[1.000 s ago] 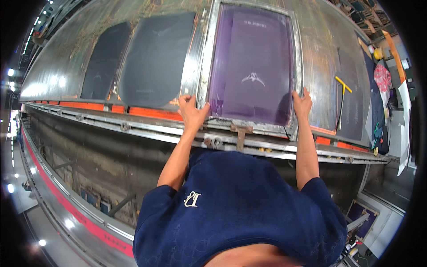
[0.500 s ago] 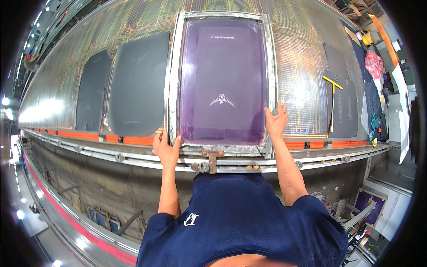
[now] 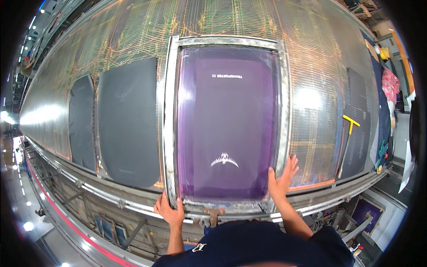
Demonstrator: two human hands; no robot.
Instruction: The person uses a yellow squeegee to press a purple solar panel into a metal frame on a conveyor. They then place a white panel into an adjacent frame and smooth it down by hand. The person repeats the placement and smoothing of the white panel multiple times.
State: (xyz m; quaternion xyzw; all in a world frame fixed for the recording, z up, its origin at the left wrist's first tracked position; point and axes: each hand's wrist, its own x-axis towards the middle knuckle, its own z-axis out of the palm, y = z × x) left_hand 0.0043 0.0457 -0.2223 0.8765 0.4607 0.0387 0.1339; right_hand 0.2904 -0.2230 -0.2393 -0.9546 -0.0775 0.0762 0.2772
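Observation:
A silk-screen printing frame [image 3: 170, 111] with metal bars and a purple mesh [image 3: 272, 133] lies on the long table in front of me. A darker rectangle with a white arched emblem shows in the mesh. My left hand [image 3: 171, 212] holds the frame's near left corner, fingers outside the bar and thumb on its inner side. On the near right, my right hand [image 3: 282, 180] straddles the side bar, thumb inside and fingers extended along the outside. A rusty metal bracket [image 3: 213, 216] sits at the middle of the near bar, by the table's rail.
Dark fabric panels lie left of the frame: a large one [image 3: 128, 124] and a narrower one [image 3: 82, 124]. At the right, a yellow-handled T-shaped tool [image 3: 351, 122] rests by another dark panel [image 3: 359, 111]. A metal rail [image 3: 147, 213] runs along the table's near edge.
My view has shifted, so the frame and table appear lower and larger. Both hands stay at the same places on the frame, which shows no clear movement on the table.

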